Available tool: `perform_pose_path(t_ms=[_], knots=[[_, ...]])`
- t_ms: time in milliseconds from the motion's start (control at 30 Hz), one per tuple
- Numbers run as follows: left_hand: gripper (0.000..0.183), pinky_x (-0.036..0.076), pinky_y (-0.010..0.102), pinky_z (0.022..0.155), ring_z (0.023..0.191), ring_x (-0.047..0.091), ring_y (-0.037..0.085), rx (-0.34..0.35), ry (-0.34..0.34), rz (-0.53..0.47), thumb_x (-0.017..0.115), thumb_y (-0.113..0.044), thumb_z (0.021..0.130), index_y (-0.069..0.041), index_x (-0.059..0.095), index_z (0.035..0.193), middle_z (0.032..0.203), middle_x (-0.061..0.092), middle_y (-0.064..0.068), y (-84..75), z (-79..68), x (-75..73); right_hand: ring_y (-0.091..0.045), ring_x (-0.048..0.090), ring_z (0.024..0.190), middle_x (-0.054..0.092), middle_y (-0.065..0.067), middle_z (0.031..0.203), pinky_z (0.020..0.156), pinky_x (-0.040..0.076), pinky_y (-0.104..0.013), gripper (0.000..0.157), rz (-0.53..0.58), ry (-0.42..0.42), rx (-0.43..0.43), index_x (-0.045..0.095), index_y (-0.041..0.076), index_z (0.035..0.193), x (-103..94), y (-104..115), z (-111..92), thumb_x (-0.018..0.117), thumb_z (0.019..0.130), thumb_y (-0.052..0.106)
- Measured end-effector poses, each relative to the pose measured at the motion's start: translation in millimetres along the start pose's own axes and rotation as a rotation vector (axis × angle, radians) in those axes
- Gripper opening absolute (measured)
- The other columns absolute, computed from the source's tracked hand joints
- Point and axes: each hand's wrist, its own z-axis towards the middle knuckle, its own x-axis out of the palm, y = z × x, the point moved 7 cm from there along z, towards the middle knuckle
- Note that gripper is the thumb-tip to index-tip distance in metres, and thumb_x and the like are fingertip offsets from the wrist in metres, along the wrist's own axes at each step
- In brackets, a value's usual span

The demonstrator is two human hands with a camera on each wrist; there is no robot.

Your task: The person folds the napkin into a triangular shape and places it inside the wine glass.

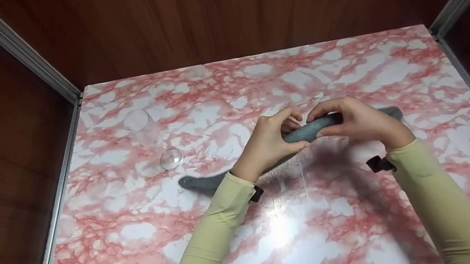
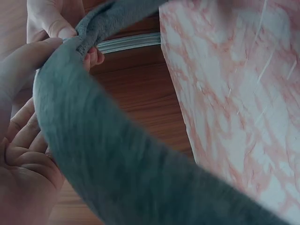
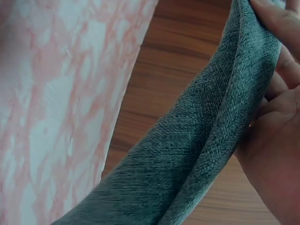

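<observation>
A long grey-green cloth (image 1: 306, 131), folded lengthwise into a narrow strip, is held up over the table. My left hand (image 1: 267, 141) pinches its middle between thumb and fingers. Just to the right, my right hand (image 1: 355, 121) pinches the same strip, the fingertips of both hands nearly meeting. One loose end hangs out to the left behind the left wrist, the other sticks out past the right hand. In the left wrist view the cloth (image 2: 126, 154) droops in a broad curve. A lengthwise fold shows along the cloth (image 3: 201, 126) in the right wrist view.
A clear glass (image 1: 171, 159) is on the table left of the hands. The table (image 1: 142, 262) has a red-and-white marbled top, with thin shiny streaks below the hands. Brown wood-grain panels (image 1: 234, 12) with metal edge strips enclose it at the back and sides.
</observation>
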Motion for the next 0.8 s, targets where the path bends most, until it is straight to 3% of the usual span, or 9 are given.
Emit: perform_pose_path(t_ms=[167,333,433,500,633,800], knots=[[0.033,0.051,0.020,0.072,0.078,0.064,0.002,-0.019,-0.054,-0.013,0.079,-0.009,0.075,-0.011,0.056,0.097,0.086,0.068,0.001,1.7,-1.6,-3.6,-0.017,0.061,0.091,0.065,-0.003,0.107,0.076,0.050,-0.022,0.026,-0.002,-0.075,-0.042,0.067,0.011,0.109,-1.4,3.2,-0.5,0.072,0.084,0.005],[0.028,0.052,0.022,0.069,0.075,0.065,0.004,-0.064,-0.157,-0.050,0.078,-0.009,0.074,-0.010,0.058,0.093,0.085,0.067,0.000,7.5,-3.1,-11.8,-0.018,0.059,0.100,0.064,-0.005,0.110,0.086,0.047,-0.023,0.032,-0.168,-0.374,-0.232,0.068,0.009,0.110,1.2,18.6,-10.1,0.076,0.080,0.002],[0.027,0.053,0.022,0.070,0.075,0.066,0.006,-0.064,-0.226,-0.104,0.079,-0.006,0.073,-0.008,0.060,0.092,0.084,0.067,0.002,8.3,-2.9,-16.7,-0.023,0.057,0.105,0.063,-0.008,0.114,0.091,0.045,-0.028,0.036,-0.316,-0.568,-0.348,0.069,0.006,0.111,6.5,30.6,-18.9,0.078,0.077,-0.001],[0.027,0.054,0.023,0.071,0.076,0.066,0.007,-0.058,-0.261,-0.145,0.080,-0.005,0.072,-0.007,0.062,0.093,0.085,0.068,0.002,7.0,-2.4,-18.6,-0.026,0.057,0.106,0.063,-0.010,0.115,0.091,0.044,-0.030,0.038,-0.364,-0.655,-0.403,0.070,0.004,0.111,10.7,36.0,-24.2,0.078,0.075,-0.004],[0.028,0.055,0.025,0.072,0.077,0.067,0.008,-0.054,-0.307,-0.225,0.080,-0.004,0.072,-0.006,0.064,0.095,0.087,0.068,0.001,3.3,-1.5,-20.2,-0.033,0.056,0.106,0.062,-0.015,0.114,0.093,0.044,-0.034,0.045,-0.357,-0.771,-0.474,0.070,0.002,0.110,14.9,36.8,-31.4,0.080,0.068,-0.010],[0.029,0.055,0.026,0.072,0.076,0.067,0.009,-0.055,-0.354,-0.275,0.081,-0.003,0.071,-0.003,0.066,0.096,0.086,0.069,0.002,-0.9,-0.9,-20.3,-0.037,0.053,0.108,0.059,-0.019,0.117,0.095,0.042,-0.036,0.049,-0.376,-0.838,-0.494,0.068,0.001,0.110,18.6,30.6,-35.0,0.081,0.064,-0.011]])
